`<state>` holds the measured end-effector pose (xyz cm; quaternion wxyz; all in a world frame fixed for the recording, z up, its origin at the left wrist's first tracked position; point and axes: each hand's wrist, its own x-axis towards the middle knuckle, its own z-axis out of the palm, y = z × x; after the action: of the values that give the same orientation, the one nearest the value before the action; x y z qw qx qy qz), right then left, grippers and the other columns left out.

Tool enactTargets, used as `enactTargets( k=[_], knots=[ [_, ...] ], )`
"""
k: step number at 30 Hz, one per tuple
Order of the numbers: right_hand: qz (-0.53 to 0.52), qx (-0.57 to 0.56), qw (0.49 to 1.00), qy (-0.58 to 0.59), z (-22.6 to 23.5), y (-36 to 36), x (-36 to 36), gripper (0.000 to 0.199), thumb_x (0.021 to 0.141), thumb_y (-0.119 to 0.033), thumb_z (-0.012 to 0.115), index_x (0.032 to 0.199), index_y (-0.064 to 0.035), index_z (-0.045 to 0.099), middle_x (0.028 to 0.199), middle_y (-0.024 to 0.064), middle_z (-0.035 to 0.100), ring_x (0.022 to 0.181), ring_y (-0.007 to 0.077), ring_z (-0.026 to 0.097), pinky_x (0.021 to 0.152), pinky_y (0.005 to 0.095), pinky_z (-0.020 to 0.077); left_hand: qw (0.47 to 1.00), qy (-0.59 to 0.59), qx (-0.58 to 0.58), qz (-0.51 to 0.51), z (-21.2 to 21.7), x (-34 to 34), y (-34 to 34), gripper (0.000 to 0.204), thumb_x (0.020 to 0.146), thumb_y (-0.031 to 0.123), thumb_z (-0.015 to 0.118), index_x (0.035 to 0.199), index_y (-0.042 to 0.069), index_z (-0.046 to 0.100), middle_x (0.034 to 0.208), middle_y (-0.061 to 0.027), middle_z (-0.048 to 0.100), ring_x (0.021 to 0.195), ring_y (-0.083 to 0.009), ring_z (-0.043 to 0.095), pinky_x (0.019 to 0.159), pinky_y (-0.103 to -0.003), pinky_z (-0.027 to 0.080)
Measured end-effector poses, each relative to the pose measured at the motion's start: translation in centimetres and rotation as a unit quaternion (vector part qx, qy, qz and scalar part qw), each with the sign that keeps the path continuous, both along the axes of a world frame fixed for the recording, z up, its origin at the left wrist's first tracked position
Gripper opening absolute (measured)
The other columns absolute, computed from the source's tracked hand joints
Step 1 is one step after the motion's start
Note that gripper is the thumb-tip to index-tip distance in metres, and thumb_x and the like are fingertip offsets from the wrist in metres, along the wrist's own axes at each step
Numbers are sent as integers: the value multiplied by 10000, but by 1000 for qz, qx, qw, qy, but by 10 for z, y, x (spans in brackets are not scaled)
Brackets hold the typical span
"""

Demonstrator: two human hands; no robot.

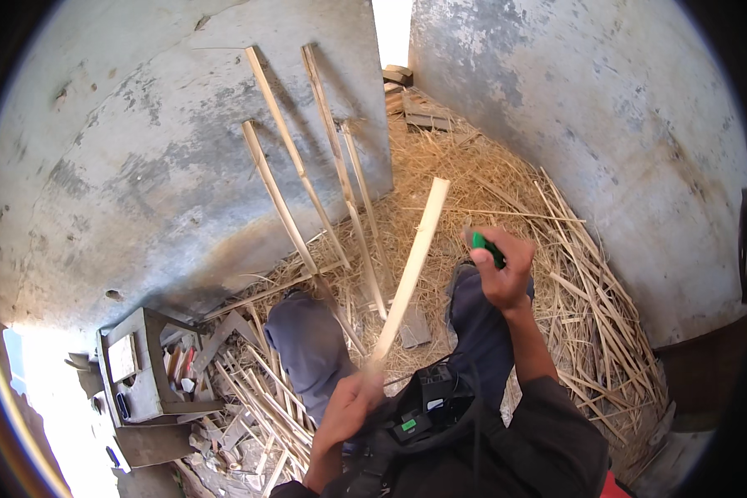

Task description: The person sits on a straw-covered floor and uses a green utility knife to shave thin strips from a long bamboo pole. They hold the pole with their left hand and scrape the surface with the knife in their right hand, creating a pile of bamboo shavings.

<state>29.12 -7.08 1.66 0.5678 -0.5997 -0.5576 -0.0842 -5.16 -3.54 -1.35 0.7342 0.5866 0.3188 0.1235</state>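
Note:
My left hand (348,408) is closed round the lower end of a pale, flat bamboo strip (420,249). The strip slants up and away to the right, its far end in the air above the straw. To the right of it, apart from the strip, my right hand (506,267) grips a small green-handled tool (487,247). Fingers cover most of that tool, and its working end is too small to make out. My knees in dark trousers (309,349) are on either side of the strip.
Several long strips (267,178) lean on the worn grey wall (174,141) ahead left. Thin slivers (610,340) lie heaped at the right, with more strips (261,398) at the lower left. Straw-like shavings (473,174) cover the floor. A wooden box (145,407) stands left.

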Motion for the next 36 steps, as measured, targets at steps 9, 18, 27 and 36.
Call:
enactTargets(
  k=[9, 18, 27, 36],
  knots=[
    [168, -34, 981, -90, -9, 1, -52, 345, 928, -407, 859, 1044, -87, 803, 764, 32, 702, 590, 222, 675, 533, 351, 517, 999, -18, -39, 15, 19, 10, 13, 345, 1162, 327, 516, 939, 70, 573, 756, 90, 424, 663, -39, 342, 575, -260, 274],
    [150, -30, 982, -113, -13, 4, -61, 341, 891, -403, 880, 1045, -109, 807, 720, 6, 654, 566, 203, 654, 515, 345, 505, 999, -44, -13, 18, 25, 22, 10, 584, 1140, 617, 460, 822, 128, 430, 699, 52, 400, 634, -69, 321, 568, -278, 231],
    [103, -24, 982, -159, 3, 1, -65, 375, 935, -444, 839, 1041, -85, 825, 672, 6, 629, 488, 180, 572, 464, 333, 413, 993, 6, 112, 38, 19, 16, 2, 432, 1192, 340, 441, 928, 14, 546, 694, -8, 480, 658, -122, 413, 607, -346, 367],
    [87, -53, 977, -186, 6, 3, -59, 380, 852, -431, 901, 1058, -122, 818, 675, -14, 601, 525, 177, 608, 490, 334, 472, 985, 51, 150, 66, 14, 16, -1, 403, 1167, 286, 466, 932, -22, 577, 673, -99, 517, 628, -190, 457, 614, -402, 405]
  ],
)
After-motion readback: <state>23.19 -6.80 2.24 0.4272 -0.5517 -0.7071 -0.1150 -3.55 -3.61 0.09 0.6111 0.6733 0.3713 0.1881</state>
